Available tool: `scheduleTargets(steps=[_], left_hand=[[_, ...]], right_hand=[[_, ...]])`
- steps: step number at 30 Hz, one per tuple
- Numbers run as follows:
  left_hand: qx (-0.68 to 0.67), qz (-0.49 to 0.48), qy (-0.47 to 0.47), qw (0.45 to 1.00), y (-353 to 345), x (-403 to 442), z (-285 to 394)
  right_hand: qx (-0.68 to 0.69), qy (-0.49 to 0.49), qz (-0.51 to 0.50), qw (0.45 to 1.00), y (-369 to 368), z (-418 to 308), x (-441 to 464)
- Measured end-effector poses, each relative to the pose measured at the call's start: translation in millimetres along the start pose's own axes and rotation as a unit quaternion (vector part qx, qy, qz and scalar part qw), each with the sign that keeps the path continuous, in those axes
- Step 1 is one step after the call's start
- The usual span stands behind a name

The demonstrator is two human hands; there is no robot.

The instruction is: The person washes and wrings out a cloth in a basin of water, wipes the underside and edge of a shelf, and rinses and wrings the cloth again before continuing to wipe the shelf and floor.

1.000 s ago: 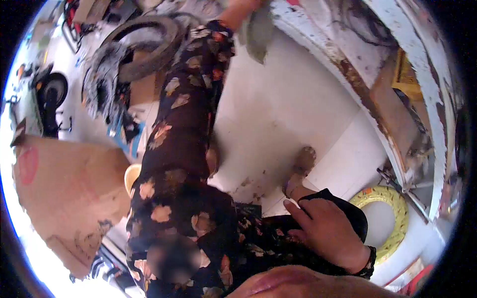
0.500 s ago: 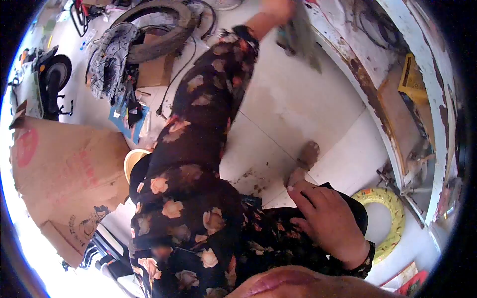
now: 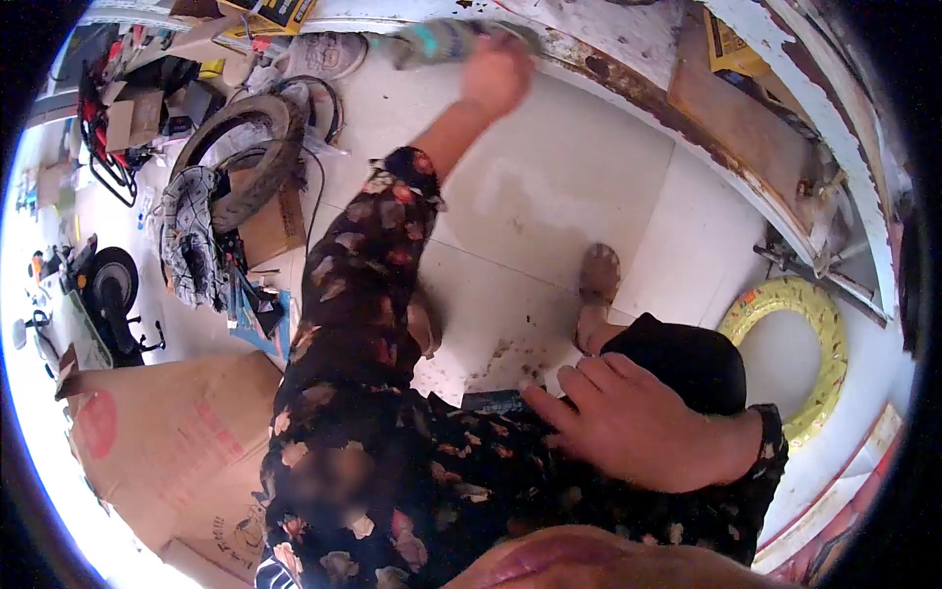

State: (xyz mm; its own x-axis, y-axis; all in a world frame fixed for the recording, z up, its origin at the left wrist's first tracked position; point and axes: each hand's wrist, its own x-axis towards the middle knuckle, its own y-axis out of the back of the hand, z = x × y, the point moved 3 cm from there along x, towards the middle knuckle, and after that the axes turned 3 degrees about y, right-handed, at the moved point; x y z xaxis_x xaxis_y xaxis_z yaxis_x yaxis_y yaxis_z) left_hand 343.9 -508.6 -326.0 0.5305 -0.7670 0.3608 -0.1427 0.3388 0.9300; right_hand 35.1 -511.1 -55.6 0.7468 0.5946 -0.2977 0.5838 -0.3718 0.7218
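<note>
My left hand (image 3: 498,77) is stretched far forward over the tiled floor, its fingers closed on a grey-green cloth (image 3: 427,44) with teal stripes. The cloth is partly blurred and lies along the foot of a peeling white metal edge (image 3: 599,69). My right hand (image 3: 628,417) rests over my right thigh beside the dark knee (image 3: 687,358); its fingers are extended and slightly bent, and nothing shows in them. A damp-looking patch (image 3: 535,201) marks the floor below the left hand.
Worn tyres (image 3: 265,162) lie at the left by a cable. A large cardboard box (image 3: 182,442) stands at the lower left. A yellow-wrapped tyre (image 3: 824,339) lies at the right. My sandalled foot (image 3: 599,275) and scattered dirt (image 3: 505,361) are on the tiles.
My left hand has moved to the left along the metal edge with the cloth, which now lies stretched out leftward. The view has shifted; my right hand stays by the knee.
</note>
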Motion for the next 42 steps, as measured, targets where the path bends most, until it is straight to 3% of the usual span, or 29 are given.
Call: scheduleTargets(steps=[2,5,6,7,8,9,11,13,14,15,17,18,19,20,22,23,24,25,26,27,29,32,33,34,35,36,37,38,42], left_hand=[[-0.052,0.035,-0.033,0.997,6.8,2.5,37.3],[-0.04,-0.045,0.016,0.998,3.5,3.4,-5.1],[-0.019,-0.067,-0.032,0.997,11.9,6.8,-20.9],[-0.056,-0.055,0.046,0.996,-6.8,11.6,-48.8],[-0.052,-0.136,0.129,0.981,18.4,16.7,-58.8],[-0.063,-0.092,0.168,0.979,-5.1,19.0,-95.7],[0.015,-0.019,0.09,0.996,-15.0,27.1,-147.5],[-0.015,-0.152,0.247,0.957,-13.3,39.6,-184.4],[0.048,-0.165,0.183,0.968,-18.3,43.0,-184.7],[0.112,-0.178,0.12,0.97,-27.8,42.7,-179.4],[0.007,-0.052,0.173,0.984,-27.1,31.7,-149.1],[0.005,-0.06,0.237,0.97,-26.9,27.6,-124.2],[-0.015,0.057,0.086,0.995,-40.9,20.2,-118.3],[-0.026,0.014,0.071,0.997,-30.5,15.9,-97.8],[-0.102,-0.091,0.264,0.955,2.0,15.1,-47.8],[-0.118,-0.007,0.139,0.983,-7.2,7.5,-33.5],[-0.128,-0.026,0.088,0.988,-19.5,6.6,-16.2],[-0.152,-0.026,0.133,0.979,2.5,6.0,20.7],[-0.08,0.01,0.037,0.996,-28.6,3.4,30.5],[-0.135,-0.02,0.113,0.984,-1.1,5.2,52.1],[-0.118,0.047,0.029,0.992,14.0,5.6,54.0],[-0.077,-0.133,0.124,0.98,19.4,15.2,22.7],[-0.038,-0.109,0.066,0.991,22.2,17.5,9.1],[-0.02,-0.126,0.084,0.988,11.2,19.5,-12.1],[-0.094,-0.1,0.193,0.971,1.5,17.2,-37.5],[-0.094,-0.105,0.236,0.962,16.9,18.1,-51.5],[-0.07,-0.048,0.164,0.983,-31.3,20.4,-92.3],[-0.066,-0.106,0.225,0.966,-2.8,18.7,-99.2],[-0.039,-0.081,0.327,0.941,7.1,16.7,-171.0]], right_hand=[[-0.039,0.005,0.02,0.999,-0.9,-3.1,5.8],[-0.01,0.001,0.015,1.0,3.0,-4.3,12.8],[-0.003,-0.001,0.015,1.0,2.3,-3.8,11.7],[0.002,-0.004,0.018,1.0,1.8,-2.9,10.8],[0.003,-0.004,0.021,1.0,2.5,-1.1,9.8],[-0.011,-0.005,0.027,1.0,0.9,0.9,7.0],[-0.043,-0.009,0.042,0.998,-4.3,3.0,-1.8],[-0.037,-0.018,0.024,0.999,-3.6,4.2,-9.3],[-0.03,-0.022,0.014,0.999,-4.1,4.1,-13.3],[-0.025,-0.015,0.03,0.999,-5.3,4.7,-18.2],[-0.007,0.006,0.06,0.998,-10.3,3.2,-22.5],[-0.005,0.011,0.067,0.998,-9.5,2.1,-23.6],[-0.003,0.016,0.073,0.997,-7.9,0.0,-24.3],[-0.002,0.023,0.077,0.997,-6.8,-3.0,-24.5],[-0.009,0.037,0.062,0.997,-7.8,-8.3,-22.0],[-0.017,0.042,0.055,0.997,-8.0,-10.8,-19.8],[-0.021,0.05,0.056,0.997,-9.2,-13.0,-16.3],[-0.025,0.056,0.058,0.996,-11.5,-14.6,-11.6],[-0.028,0.06,0.058,0.996,-12.6,-17.3,-7.4],[-0.029,0.057,0.062,0.996,-10.7,-19.2,-2.9],[-0.03,0.055,0.061,0.996,-7.0,-23.1,6.8],[-0.017,0.058,0.046,0.997,-10.6,-26.8,13.9],[0.004,0.031,0.011,0.999,-13.7,-23.8,15.9],[0.021,0.003,-0.029,0.999,-15.2,-18.1,15.8],[0.035,-0.026,-0.069,0.997,-15.6,-11.7,15.3],[0.029,-0.044,-0.06,0.997,-13.3,-6.0,14.1],[0.024,-0.059,-0.052,0.997,-11.5,-1.5,13.0],[0.019,-0.074,-0.044,0.996,-9.3,2.5,12.7],[0.012,-0.097,-0.098,0.99,-6.1,15.4,20.1]])
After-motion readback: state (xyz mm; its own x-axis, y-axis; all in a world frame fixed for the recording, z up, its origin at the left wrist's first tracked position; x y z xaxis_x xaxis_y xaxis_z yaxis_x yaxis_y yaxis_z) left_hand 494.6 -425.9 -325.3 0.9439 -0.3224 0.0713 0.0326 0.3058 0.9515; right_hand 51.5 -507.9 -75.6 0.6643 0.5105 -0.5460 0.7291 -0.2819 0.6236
